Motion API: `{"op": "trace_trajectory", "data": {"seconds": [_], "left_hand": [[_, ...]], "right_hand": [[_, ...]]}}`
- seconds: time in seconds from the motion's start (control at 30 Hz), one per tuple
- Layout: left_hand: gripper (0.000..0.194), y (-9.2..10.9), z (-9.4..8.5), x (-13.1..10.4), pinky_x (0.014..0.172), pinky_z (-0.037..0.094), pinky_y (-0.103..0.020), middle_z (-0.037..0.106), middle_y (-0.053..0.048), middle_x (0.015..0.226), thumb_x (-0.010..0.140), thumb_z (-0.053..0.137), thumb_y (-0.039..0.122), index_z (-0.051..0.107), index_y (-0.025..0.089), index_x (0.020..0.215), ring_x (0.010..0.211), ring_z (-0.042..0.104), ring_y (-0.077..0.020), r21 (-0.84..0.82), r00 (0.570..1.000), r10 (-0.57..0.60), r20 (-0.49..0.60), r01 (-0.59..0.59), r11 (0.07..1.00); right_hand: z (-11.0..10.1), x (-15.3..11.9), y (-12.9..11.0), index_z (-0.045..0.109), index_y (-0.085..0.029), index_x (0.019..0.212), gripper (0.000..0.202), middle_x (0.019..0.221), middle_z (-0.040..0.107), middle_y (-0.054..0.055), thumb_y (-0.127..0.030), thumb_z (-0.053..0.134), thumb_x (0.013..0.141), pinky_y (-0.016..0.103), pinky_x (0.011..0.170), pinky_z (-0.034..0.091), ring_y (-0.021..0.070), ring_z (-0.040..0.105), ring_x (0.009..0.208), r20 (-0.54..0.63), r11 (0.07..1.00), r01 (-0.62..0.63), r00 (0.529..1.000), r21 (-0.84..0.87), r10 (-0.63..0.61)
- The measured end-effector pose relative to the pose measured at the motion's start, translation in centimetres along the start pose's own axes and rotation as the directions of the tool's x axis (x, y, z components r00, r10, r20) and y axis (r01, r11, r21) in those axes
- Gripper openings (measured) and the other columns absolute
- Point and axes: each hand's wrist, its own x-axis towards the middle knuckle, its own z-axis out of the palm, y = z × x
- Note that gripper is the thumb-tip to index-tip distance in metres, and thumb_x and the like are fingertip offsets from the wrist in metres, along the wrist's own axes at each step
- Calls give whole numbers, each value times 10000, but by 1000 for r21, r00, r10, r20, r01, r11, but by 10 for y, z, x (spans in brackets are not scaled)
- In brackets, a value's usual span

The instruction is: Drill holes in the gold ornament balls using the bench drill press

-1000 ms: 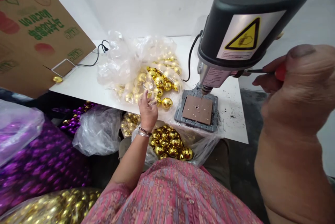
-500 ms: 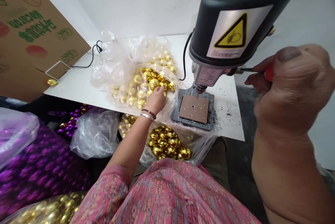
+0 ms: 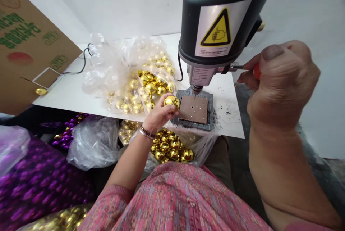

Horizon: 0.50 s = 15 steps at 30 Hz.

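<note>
A shiny gold mirrored ball [image 3: 171, 102] is gripped between the thumb and fingers of my left hand [image 3: 159, 114], just left of the drill press base [image 3: 211, 110]. My right hand [image 3: 280, 76] is closed round the red knob [image 3: 256, 71] of the feed lever on the black drill press [image 3: 226, 18]. Its thin drill bit [image 3: 195, 96] hangs above a brown plate [image 3: 198, 112] that has a small hole and bright chips on it. Behind my left hand, an open clear bag [image 3: 121, 87] spills over with gold balls [image 3: 151, 87].
More gold balls [image 3: 168, 146] lie in a clear bag at my lap. A printed cardboard box [image 3: 32, 44] stands on the left. Purple balls in a bag [image 3: 40, 184] sit below it. Dark shavings dot the white table [image 3: 230, 123] right of the press.
My left hand has come out of the gold pile with one ball and moved towards the drill plate. The right hand stays on the lever knob. The view has shifted slightly.
</note>
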Motion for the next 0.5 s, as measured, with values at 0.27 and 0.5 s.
{"op": "trace_trajectory", "data": {"seconds": [0.27, 0.5], "left_hand": [[603, -6, 16, -9, 620, 479, -268, 643, -85, 1161, 882, 462, 654, 484, 327, 1387, 823, 617, -155, -314, 991, -97, 94, 122, 941], [575, -4, 23, 10, 694, 499, -253, 664, -52, 1019, 834, 631, 454, 526, 203, 1340, 840, 612, -142, 120, 997, 27, 76, -36, 992]], "right_hand": [[-2, 1, 0, 435, -142, 751, 399, 618, 394, -54, -503, 479, 916, 141, 529, 301, -11, 420, 556, 48, 1000, 12, 999, -18, -11], [-3, 1, -5, 449, -138, 752, 397, 672, 424, -42, -501, 473, 912, 133, 552, 344, -18, 406, 580, 72, 999, -28, 997, -40, 31]]}}
